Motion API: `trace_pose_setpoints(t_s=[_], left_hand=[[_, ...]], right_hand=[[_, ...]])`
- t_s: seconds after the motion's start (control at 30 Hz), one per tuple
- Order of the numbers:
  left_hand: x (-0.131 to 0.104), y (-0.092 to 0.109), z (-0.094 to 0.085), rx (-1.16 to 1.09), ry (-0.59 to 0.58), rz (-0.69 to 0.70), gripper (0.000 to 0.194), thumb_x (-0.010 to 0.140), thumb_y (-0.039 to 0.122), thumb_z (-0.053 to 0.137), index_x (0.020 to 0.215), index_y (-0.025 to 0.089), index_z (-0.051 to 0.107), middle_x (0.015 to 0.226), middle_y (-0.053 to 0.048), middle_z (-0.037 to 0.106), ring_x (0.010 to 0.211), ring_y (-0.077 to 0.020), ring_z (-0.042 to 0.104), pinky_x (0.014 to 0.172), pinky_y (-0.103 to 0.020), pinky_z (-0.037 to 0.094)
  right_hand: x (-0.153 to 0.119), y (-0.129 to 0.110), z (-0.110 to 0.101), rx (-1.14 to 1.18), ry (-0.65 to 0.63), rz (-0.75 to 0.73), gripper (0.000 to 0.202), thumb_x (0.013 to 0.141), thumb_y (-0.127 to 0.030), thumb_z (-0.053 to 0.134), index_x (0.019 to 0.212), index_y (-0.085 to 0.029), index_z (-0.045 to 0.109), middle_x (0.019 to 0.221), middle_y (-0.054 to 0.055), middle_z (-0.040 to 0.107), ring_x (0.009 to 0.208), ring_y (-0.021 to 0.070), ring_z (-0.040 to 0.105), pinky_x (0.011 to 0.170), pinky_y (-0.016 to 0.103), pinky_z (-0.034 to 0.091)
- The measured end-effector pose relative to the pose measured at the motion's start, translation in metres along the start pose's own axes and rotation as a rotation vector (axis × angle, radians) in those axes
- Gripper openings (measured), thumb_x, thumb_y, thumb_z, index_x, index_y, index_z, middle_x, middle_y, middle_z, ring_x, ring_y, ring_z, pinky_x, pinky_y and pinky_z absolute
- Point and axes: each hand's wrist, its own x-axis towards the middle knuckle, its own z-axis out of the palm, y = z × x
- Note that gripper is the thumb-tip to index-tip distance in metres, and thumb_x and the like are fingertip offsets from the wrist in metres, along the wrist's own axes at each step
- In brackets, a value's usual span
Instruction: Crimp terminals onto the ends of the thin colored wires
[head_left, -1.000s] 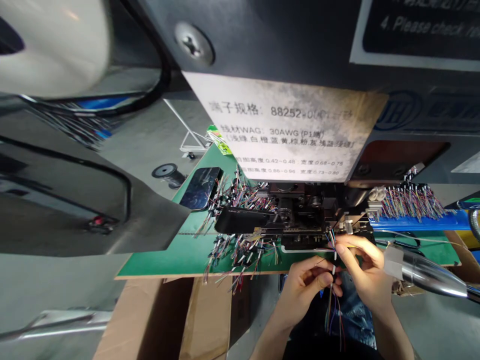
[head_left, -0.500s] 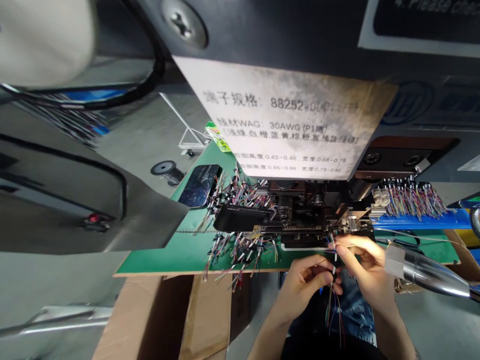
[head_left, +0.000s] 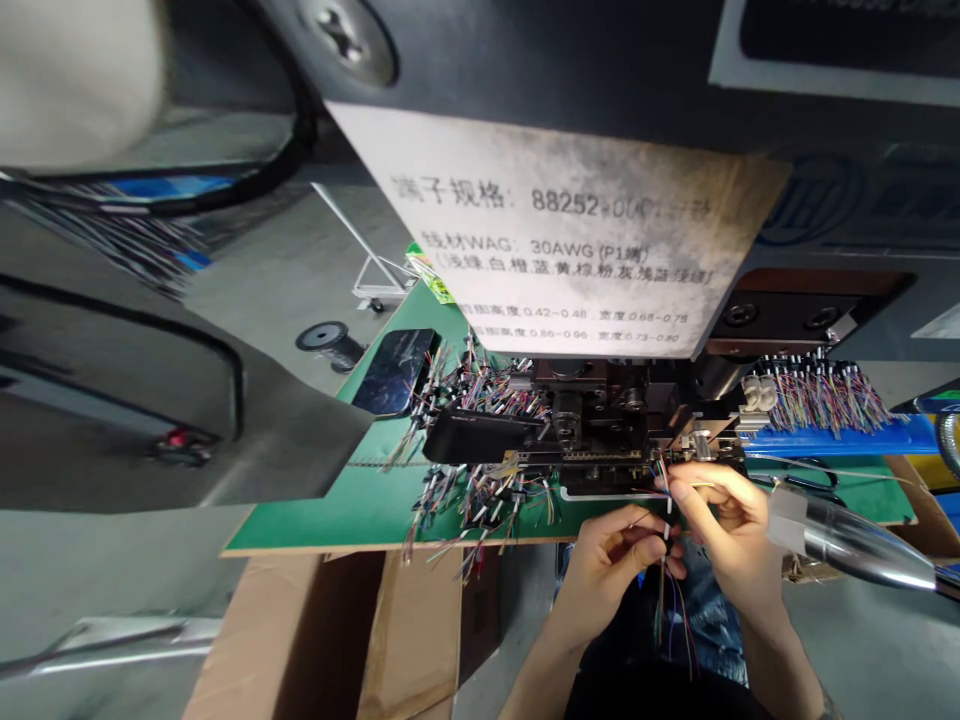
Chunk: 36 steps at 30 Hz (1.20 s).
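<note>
A thin wire harness (head_left: 667, 532) of several coloured strands, with white and black sleeving, hangs between my two hands. My left hand (head_left: 611, 560) is closed on its sleeved middle, and the loose strands dangle below. Higher up, my right hand (head_left: 724, 515) pinches the fanned-out wire ends right at the front of the crimping machine (head_left: 600, 430). Which single strand sits between the right fingertips is too small to make out. A white paper label (head_left: 570, 240) with terminal and wire specifications is stuck on the machine body above.
Piles of harnesses (head_left: 487, 495) lie on the green table (head_left: 300, 525), near a phone (head_left: 397, 370). More harnesses (head_left: 829, 400) rest on a blue tray (head_left: 847, 441) at right. A metal lamp (head_left: 862, 540) juts in beside my right wrist. Cardboard boxes (head_left: 412, 620) stand below the table edge.
The view has shifted slightly. Both hands keep their grip on the harness, and the right fingertips are a little higher, nearer the machine. The dangling strands have swung slightly.
</note>
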Motion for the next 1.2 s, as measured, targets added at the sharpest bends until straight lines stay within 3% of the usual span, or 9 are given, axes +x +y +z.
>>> trace_pose_setpoints(t_s=[0.2, 0.3, 0.4, 0.47, 0.57, 0.67, 0.87, 1.0, 1.2], left_hand=[[-0.002, 0.003, -0.001, -0.012, -0.018, -0.002, 0.046, 0.075, 0.058, 0.097, 0.078, 0.016, 0.077, 0.070, -0.001, 0.078, 0.060, -0.0153, 0.074, 0.069, -0.025, 0.060], [-0.004, 0.002, -0.007, -0.027, -0.057, -0.015, 0.045, 0.076, 0.056, 0.097, 0.079, 0.016, 0.077, 0.071, -0.001, 0.077, 0.058, -0.0137, 0.074, 0.065, -0.022, 0.058], [-0.006, 0.001, -0.013, -0.068, -0.125, -0.038, 0.046, 0.075, 0.055, 0.098, 0.078, 0.015, 0.077, 0.073, -0.002, 0.078, 0.053, -0.0128, 0.072, 0.059, -0.021, 0.056], [-0.007, 0.000, -0.015, -0.094, -0.161, -0.049, 0.047, 0.074, 0.055, 0.099, 0.078, 0.014, 0.077, 0.074, -0.003, 0.078, 0.052, -0.0130, 0.072, 0.056, -0.022, 0.056], [-0.005, -0.001, -0.013, -0.082, -0.161, -0.058, 0.047, 0.073, 0.055, 0.099, 0.077, 0.014, 0.077, 0.072, -0.003, 0.078, 0.053, -0.0132, 0.072, 0.057, -0.021, 0.056], [-0.002, 0.000, -0.007, -0.045, -0.110, -0.033, 0.047, 0.074, 0.056, 0.098, 0.076, 0.014, 0.077, 0.070, -0.002, 0.076, 0.056, -0.0127, 0.073, 0.062, -0.021, 0.057], [0.000, 0.003, -0.003, 0.003, -0.060, 0.008, 0.048, 0.076, 0.060, 0.095, 0.078, 0.016, 0.076, 0.070, 0.000, 0.076, 0.060, -0.0141, 0.074, 0.068, -0.023, 0.059], [-0.001, 0.004, -0.003, 0.043, -0.042, 0.016, 0.050, 0.077, 0.062, 0.094, 0.077, 0.016, 0.075, 0.071, -0.002, 0.076, 0.061, -0.0164, 0.074, 0.069, -0.026, 0.060], [-0.001, 0.004, -0.002, 0.046, -0.026, 0.003, 0.051, 0.075, 0.064, 0.095, 0.077, 0.017, 0.074, 0.071, -0.001, 0.076, 0.061, -0.0156, 0.074, 0.068, -0.025, 0.059]], right_hand=[[0.001, 0.007, -0.003, -0.067, -0.004, -0.098, 0.012, 0.102, -0.036, 0.076, 0.105, -0.027, 0.084, 0.059, -0.003, 0.068, 0.051, 0.0165, 0.069, 0.049, 0.024, 0.056], [0.005, 0.004, -0.009, -0.209, -0.027, -0.293, 0.010, 0.101, -0.029, 0.076, 0.105, -0.028, 0.085, 0.086, 0.002, 0.078, 0.064, 0.0170, 0.073, 0.060, 0.027, 0.059], [0.005, -0.003, -0.015, -0.266, -0.073, -0.432, 0.008, 0.099, -0.024, 0.076, 0.095, -0.027, 0.082, 0.104, 0.005, 0.078, 0.083, 0.0196, 0.075, 0.072, 0.030, 0.060], [0.003, -0.004, -0.017, -0.216, -0.124, -0.392, 0.011, 0.101, -0.024, 0.074, 0.090, -0.026, 0.078, 0.096, 0.003, 0.077, 0.079, 0.0191, 0.074, 0.072, 0.031, 0.060], [-0.001, 0.001, -0.016, -0.083, -0.124, -0.239, 0.005, 0.103, -0.028, 0.074, 0.100, -0.026, 0.076, 0.077, -0.001, 0.075, 0.060, 0.0166, 0.069, 0.060, 0.029, 0.058], [-0.001, 0.007, -0.012, 0.012, -0.077, -0.170, 0.011, 0.101, -0.033, 0.078, 0.109, -0.025, 0.079, 0.084, 0.002, 0.082, 0.055, 0.0173, 0.071, 0.055, 0.029, 0.062], [0.001, 0.000, -0.004, 0.125, -0.046, 0.003, 0.008, 0.099, -0.032, 0.079, 0.104, -0.028, 0.084, 0.089, 0.001, 0.086, 0.049, 0.0139, 0.069, 0.049, 0.025, 0.063], [0.001, -0.006, 0.000, 0.146, -0.058, 0.013, 0.010, 0.099, -0.035, 0.080, 0.102, -0.027, 0.083, 0.085, 0.002, 0.086, 0.044, 0.0138, 0.066, 0.041, 0.024, 0.058], [-0.001, -0.004, 0.003, 0.115, -0.034, 0.035, 0.014, 0.100, -0.040, 0.079, 0.103, -0.027, 0.082, 0.067, -0.001, 0.078, 0.045, 0.0157, 0.065, 0.042, 0.024, 0.055]])
